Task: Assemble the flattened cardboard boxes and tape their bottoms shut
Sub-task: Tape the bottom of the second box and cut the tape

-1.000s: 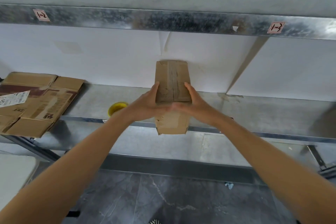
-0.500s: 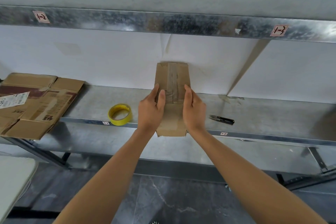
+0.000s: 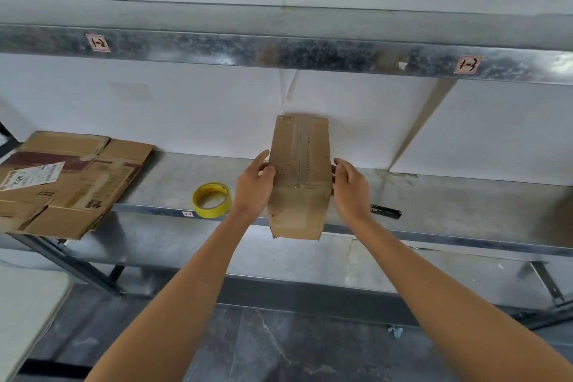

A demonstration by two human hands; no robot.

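We see the cardboard box (image 3: 299, 195) in the middle of the frame, folded into shape and gripped from both sides. A strip of old tape runs along the seam of its upward face. Its near end hangs out past the front edge of the metal shelf (image 3: 465, 205), and its far end reaches towards the white wall behind. We cannot tell whether the box rests on the shelf or is held just above it.

Our left hand (image 3: 254, 186) holds the left side of the box, with the thumb hooked onto the top face. Our right hand (image 3: 350, 189) holds the right side, its fingers curled against the edge. The two hands are apart, with the box clamped between them.

Just left of the left hand, a roll of yellow tape (image 3: 211, 200) lies flat near the shelf's front edge. Right of the right hand, a small black tool (image 3: 386, 211) lies on the shelf. At the left edge of the frame, a pile of flattened boxes (image 3: 62, 183) overhangs the shelf, with a white paper label (image 3: 32, 177) on top.

Across the upper part of the frame runs a metal beam (image 3: 310, 53) with two small red-bordered tags.
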